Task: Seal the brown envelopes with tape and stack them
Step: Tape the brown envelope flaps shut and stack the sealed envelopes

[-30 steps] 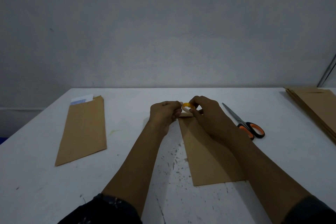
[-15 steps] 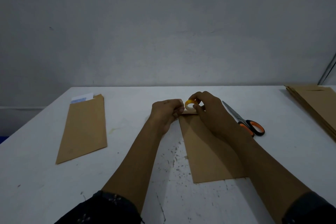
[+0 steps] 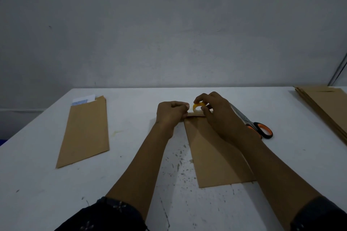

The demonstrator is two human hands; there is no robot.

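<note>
A brown envelope (image 3: 212, 152) lies lengthwise on the white table (image 3: 131, 165) in front of me, its folded flap at the far end. My right hand (image 3: 217, 112) grips a small yellow tape roll (image 3: 197, 107) just above that flap. My left hand (image 3: 171, 111) has its fingers curled at the flap's left corner, pinching close to the roll; the tape end itself is too small to make out. My right forearm covers the envelope's right side.
Another brown envelope (image 3: 85, 133) with white paper sticking out of its top lies at the left. Orange-handled scissors (image 3: 253, 124) rest right of my right hand. A stack of brown envelopes (image 3: 326, 107) sits at the far right edge. A grey wall stands behind the table.
Both hands shifted slightly away from me along the envelope's top. The right hand lifted the tape roll a little higher above the flap.
</note>
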